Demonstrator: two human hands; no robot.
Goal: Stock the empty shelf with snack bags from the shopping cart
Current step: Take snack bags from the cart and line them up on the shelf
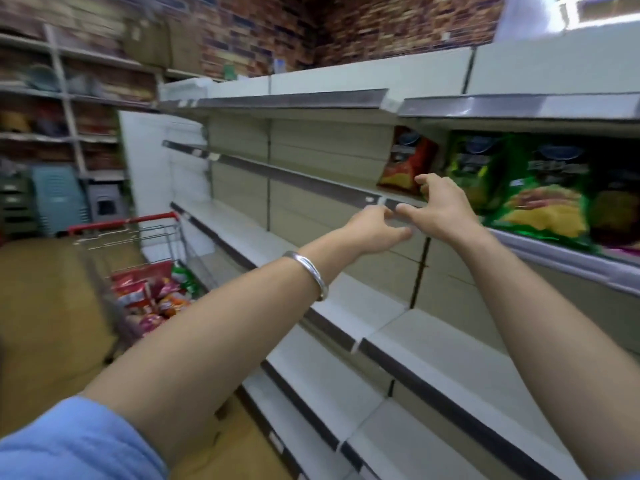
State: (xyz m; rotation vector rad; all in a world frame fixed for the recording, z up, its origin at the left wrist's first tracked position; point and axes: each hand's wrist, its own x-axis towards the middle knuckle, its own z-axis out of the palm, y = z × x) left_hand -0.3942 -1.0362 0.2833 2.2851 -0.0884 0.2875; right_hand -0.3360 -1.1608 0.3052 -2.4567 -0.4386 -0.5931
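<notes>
Head view shows a person reaching both arms out to a long shelf [311, 183]. Their left hand [375, 233] and right hand [441, 209] hang close together in front of the shelf's edge, fingers loosely bent, and neither one is holding anything. On the shelf, just behind the right hand, a red snack bag [403, 161] stands up. Green snack bags [540, 188] stand in a row on the far side of the red one. The rest of the shelf is bare. A shopping cart [138, 251] with a red handle stands on the floor well away from the shelf's filled end, and it has more snack bags [152, 296] piled inside. A silver bangle [310, 273] sits on the left wrist.
</notes>
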